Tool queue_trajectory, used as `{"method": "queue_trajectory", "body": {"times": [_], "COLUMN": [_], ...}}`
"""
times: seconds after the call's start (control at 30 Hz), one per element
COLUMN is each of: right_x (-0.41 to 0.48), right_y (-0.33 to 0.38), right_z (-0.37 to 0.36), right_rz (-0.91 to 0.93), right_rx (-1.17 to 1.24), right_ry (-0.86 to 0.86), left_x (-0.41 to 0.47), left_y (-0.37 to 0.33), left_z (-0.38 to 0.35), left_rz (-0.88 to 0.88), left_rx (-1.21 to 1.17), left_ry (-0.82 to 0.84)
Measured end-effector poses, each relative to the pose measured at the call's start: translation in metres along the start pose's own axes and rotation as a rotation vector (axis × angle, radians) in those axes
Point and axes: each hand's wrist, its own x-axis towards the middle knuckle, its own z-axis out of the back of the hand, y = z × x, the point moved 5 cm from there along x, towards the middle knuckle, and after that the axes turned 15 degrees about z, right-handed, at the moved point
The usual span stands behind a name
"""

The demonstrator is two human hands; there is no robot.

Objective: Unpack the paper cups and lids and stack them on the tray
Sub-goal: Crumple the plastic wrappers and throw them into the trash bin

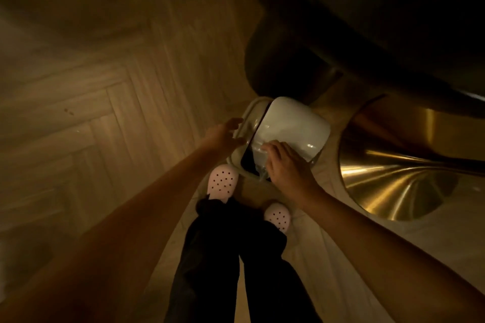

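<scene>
1. While both bare arms reach down, the right hand (286,165) curls its fingers over the near edge of a pale swing lid (294,123). It seems to grip a scrap of clear film (263,174) that hangs just under the fingers.
2. Just left of it, the left hand (224,134) is spread with straight fingers and holds nothing. It sits at the rim of the bin (250,113), but whether it touches the rim cannot be told.
3. Beyond the right fingertips the swing lid is tilted. A dark opening (249,162) shows between the two hands, and the film dangles at its edge.
4. Where the paper cups, lids and tray are cannot be told from this view.
5. Nearer the body than both hands, two pink clogs with holes stand on the herringbone wooden floor (105,113). The left clog (223,182) is just under the left hand and touches the bin's foot. The right clog (278,216) is under the right wrist. Black trousers (223,257) run down to them.
6. Right of the right hand, a round brass-coloured base (393,178) lies on the floor, near the bin.
</scene>
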Motion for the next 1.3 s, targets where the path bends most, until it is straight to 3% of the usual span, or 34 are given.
{"method": "queue_trajectory", "body": {"times": [0.2, 0.33, 0.47, 0.57, 0.7, 0.9, 1.3], "right_x": [0.009, 0.021, 0.019, 0.01, 0.005, -0.007, -0.014], "right_y": [-0.015, -0.029, -0.04, -0.038, -0.025, 0.002, 0.09], "right_z": [-0.046, -0.079, -0.123, -0.135, -0.11, -0.007, 0.218], "right_rz": [0.053, -0.056, -0.191, -0.287, -0.429, -0.656, -0.565], "right_rx": [-0.089, -0.167, -0.035, 0.09, 0.338, 0.669, 0.793], "right_ry": [0.101, 0.186, 0.569, 0.655, 0.537, 0.17, -0.148], "left_x": [0.028, 0.032, 0.029, 0.026, 0.009, -0.061, -0.235], "left_y": [0.002, 0.007, 0.015, 0.016, 0.013, -0.002, -0.09], "left_z": [-0.016, -0.013, -0.015, -0.019, -0.02, 0.005, 0.079], "left_rz": [-0.1, -0.196, -0.245, -0.246, -0.239, -0.235, -0.356], "left_rx": [0.112, 0.151, 0.152, 0.137, 0.119, 0.205, 0.208], "left_ry": [0.05, -0.01, -0.039, -0.088, -0.157, -0.098, -0.096]}}
